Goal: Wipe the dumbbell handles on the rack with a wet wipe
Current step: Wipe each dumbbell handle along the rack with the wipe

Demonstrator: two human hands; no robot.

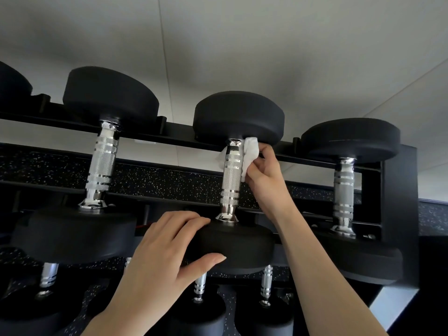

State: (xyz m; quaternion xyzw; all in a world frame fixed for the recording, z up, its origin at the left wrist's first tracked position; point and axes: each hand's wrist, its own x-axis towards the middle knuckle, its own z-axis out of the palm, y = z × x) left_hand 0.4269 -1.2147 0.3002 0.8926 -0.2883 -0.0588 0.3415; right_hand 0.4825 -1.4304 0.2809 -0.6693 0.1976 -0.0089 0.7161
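Middle dumbbell (pixel 242 246) sits on the rack's (pixel 397 190) top row, second in from its right end. Right hand (pixel 261 175) has its fingers (pixel 266 154) curled tight on a crumpled white wipe (pixel 249 151), pressing it to the far end of the handle (pixel 231 175). Left hand (pixel 164 258) grips the front head, fingers spread on top and thumb underneath.

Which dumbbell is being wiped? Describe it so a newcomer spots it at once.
Start at the black rack, whose top row shows three whole dumbbells. Take the middle dumbbell. It alone has a crumpled white wipe against the far end of its chrome handle.
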